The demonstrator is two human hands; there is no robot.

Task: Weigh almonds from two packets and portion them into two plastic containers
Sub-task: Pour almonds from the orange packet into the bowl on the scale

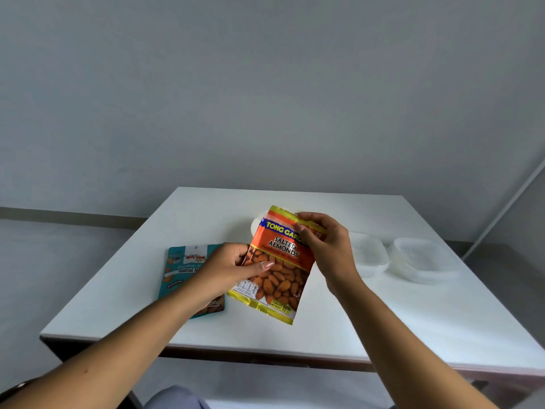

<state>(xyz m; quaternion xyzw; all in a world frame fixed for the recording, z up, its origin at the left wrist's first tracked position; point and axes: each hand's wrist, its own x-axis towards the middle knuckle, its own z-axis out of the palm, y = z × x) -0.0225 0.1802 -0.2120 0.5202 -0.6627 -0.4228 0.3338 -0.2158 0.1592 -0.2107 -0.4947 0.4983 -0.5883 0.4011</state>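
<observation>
Left hand (228, 265) pinches side of orange almond packet (277, 270), thumb on front. Right hand (324, 246) grips packet's top corner. I hold packet up over white table (354, 314). Top looks sealed, I think.

Teal almond packet (188, 276) lies flat, closed, under my left arm. Two plastic containers (370, 255) (421, 258) sit on right, look empty. White thing behind orange packet: cannot tell what. Nothing weighed, nothing poured. Almost all left.

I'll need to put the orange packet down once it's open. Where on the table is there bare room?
The near strip of the table, between the front edge and the orange packet, is bare, as is the far left corner. It is crowded mid-table: the teal packet left, two plastic containers right.
</observation>
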